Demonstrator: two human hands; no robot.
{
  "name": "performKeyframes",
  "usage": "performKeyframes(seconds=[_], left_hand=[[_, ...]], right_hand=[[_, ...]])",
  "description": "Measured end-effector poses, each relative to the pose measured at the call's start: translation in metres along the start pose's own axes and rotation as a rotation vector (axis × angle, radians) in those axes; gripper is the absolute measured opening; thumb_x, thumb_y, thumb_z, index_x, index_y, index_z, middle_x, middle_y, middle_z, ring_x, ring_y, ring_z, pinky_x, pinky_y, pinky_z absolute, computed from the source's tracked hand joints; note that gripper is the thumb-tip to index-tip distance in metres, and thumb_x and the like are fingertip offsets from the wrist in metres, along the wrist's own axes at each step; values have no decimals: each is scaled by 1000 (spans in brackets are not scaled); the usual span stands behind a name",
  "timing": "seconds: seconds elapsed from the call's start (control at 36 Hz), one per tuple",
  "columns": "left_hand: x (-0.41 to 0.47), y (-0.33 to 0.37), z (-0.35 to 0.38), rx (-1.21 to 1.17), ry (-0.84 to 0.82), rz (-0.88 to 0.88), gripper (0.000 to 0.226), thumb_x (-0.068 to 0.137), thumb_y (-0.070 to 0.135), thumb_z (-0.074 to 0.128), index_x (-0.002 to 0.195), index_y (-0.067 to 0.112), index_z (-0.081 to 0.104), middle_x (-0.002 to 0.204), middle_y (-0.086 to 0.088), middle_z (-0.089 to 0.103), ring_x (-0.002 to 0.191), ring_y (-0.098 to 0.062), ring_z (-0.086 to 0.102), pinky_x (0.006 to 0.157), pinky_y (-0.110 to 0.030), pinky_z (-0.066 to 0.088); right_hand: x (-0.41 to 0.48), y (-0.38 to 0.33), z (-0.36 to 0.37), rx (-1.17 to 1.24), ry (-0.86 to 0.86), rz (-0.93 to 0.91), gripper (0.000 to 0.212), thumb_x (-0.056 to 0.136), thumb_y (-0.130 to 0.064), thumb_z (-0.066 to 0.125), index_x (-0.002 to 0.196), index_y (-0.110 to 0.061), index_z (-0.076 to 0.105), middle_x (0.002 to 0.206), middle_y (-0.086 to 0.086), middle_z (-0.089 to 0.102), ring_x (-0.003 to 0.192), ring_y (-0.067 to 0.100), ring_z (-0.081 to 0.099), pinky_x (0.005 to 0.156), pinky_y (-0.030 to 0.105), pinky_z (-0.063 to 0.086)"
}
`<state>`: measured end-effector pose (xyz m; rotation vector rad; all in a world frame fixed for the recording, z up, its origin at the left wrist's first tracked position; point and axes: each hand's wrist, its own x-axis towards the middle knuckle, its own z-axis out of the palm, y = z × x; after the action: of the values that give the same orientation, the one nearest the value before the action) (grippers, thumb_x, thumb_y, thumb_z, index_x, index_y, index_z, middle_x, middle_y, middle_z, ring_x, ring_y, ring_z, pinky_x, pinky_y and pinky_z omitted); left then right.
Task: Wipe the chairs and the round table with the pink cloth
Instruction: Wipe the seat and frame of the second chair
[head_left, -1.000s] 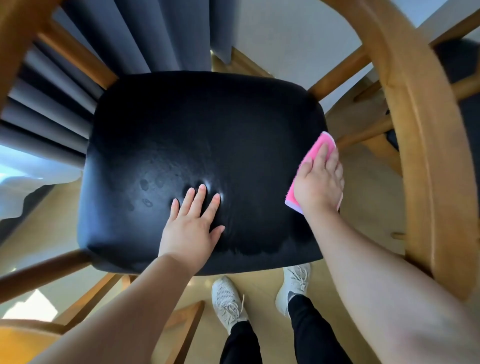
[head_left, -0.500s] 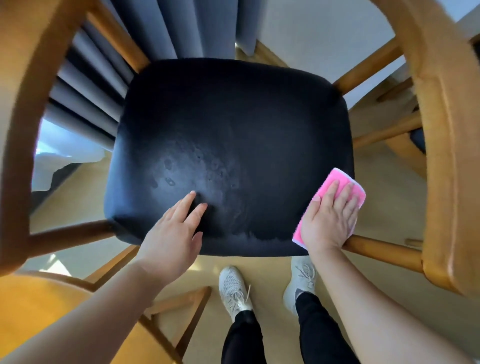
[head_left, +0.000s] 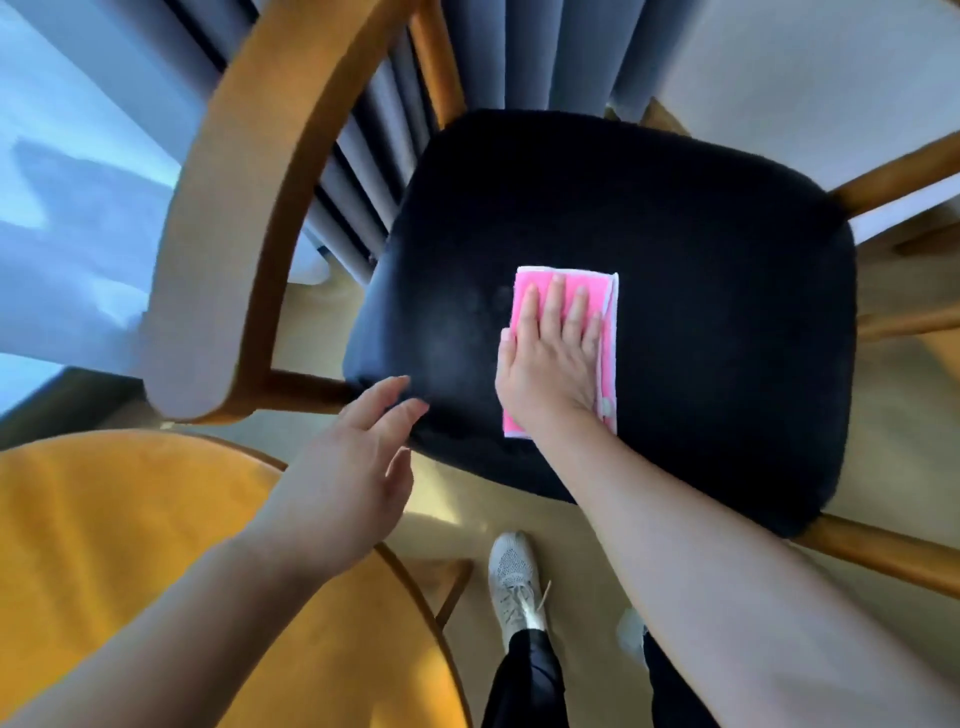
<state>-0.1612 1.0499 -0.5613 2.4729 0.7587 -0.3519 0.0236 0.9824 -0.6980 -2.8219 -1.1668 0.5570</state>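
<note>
A wooden chair with a black padded seat fills the middle of the head view. The folded pink cloth lies flat on the seat's middle. My right hand presses down on the cloth with the fingers spread flat. My left hand hovers at the seat's front left corner, fingers apart, its fingertips at or near the seat's edge and holding nothing. The chair's curved wooden backrest arches at the left. The round table's yellow wooden top shows at the lower left.
Grey curtains hang behind the chair, with a bright window at the left. A white wall stands at the upper right. My legs and a white shoe are on the light floor below the seat.
My right hand has slid the pink cloth from the seat's right front edge onto its middle. My left hand has lifted off the seat toward the front left corner. The view swung left.
</note>
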Motion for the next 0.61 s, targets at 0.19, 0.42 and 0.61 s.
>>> performKeyframes(seconds=[0.19,0.42,0.61], left_hand=[[-20,-12,-12,-11,95,-58,46,88,9,58,133,17,51,143,-1,41,119,-18,52,91,-24,46],[-40,-6,-10,-48,137,-144,45,87,8,58,131,17,53,141,1,43,112,-16,56,88,-24,49],[-57,13,0,-109,179,-219,44,87,9,58,130,18,53,139,3,42,110,-15,57,86,-30,53]], right_hand=[[7,-47,9,-125,-12,-352,64,100,-42,10,154,-10,2,163,15,2,149,37,-3,120,50,-6],[-27,-32,7,-210,-185,-644,69,94,-49,0,150,-10,-13,160,14,-14,147,33,-17,120,48,-10],[-25,2,-15,-222,-409,-848,73,93,-36,24,153,-18,-13,157,3,-28,143,23,-31,117,40,-19]])
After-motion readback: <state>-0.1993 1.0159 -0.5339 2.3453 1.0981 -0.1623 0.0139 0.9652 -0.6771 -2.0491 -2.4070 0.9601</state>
